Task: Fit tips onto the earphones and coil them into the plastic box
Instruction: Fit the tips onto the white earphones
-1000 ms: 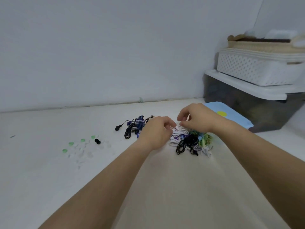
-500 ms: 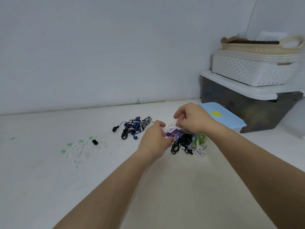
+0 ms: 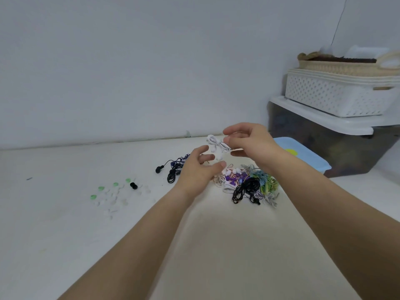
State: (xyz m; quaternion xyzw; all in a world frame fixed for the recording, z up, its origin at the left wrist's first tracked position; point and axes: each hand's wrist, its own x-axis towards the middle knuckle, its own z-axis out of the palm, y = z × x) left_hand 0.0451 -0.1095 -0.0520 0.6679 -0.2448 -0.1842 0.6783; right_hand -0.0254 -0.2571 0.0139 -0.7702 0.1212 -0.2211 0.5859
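Our right hand [image 3: 249,144] pinches a small white earphone cable [image 3: 216,146], tied into a loose bow-shaped bundle and held up above the pale table [image 3: 65,234]. Our left hand [image 3: 199,169] waits just under it with fingers loosely spread, and we cannot tell whether they touch the dangling end. Below lies a tangled heap of white, purple, black and green earphones [image 3: 249,185], with dark blue and black earphones [image 3: 175,169] to its left, scattered green and clear silicone tips [image 3: 114,191] further left, and a box with a light blue plastic lid [image 3: 303,154] to the right.
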